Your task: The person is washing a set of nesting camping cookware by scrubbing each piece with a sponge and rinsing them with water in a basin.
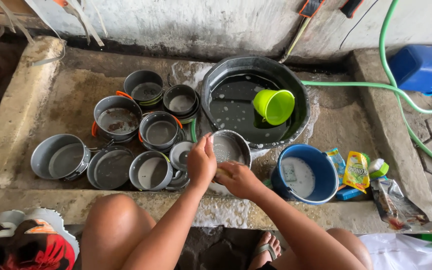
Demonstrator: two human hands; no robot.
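two hands at a small metal pot (230, 148), left hand (201, 162) gripping its rim, right hand (240, 180) clutching a sponge (221, 173)

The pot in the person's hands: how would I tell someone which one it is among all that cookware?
Start at the big black basin with the green scoop floating in it. Just in front of its near rim sits a small grey pot, gripped by the left hand. It alone is sudsy inside; the others stand untouched.
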